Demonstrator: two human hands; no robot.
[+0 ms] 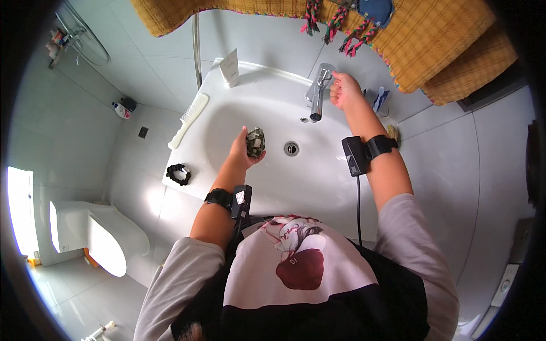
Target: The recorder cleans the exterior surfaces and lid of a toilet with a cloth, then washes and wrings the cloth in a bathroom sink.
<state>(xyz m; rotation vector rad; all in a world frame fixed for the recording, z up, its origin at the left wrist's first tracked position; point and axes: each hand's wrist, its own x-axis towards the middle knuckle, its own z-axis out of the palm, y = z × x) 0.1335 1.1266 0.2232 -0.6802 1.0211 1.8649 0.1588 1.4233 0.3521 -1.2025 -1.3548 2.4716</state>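
Observation:
My left hand (245, 152) is curled around a rough, stone-like lump (256, 142), patched dark green and off-white. It holds the lump over the left side of the white washbasin (227, 122), left of the drain (291, 149). My right hand (345, 91) is closed at the right side of the chrome faucet (319, 91), with its thumb end against the handle at the top. The fingers curl inward, and the exact contact with the handle is partly hidden.
On the basin's left rim lie a white comb (189, 121) and a black band (178, 174). A white tube (229, 69) stands at the back left. A yellow towel (438, 40) with tassels hangs above. A toilet (99, 233) is at lower left.

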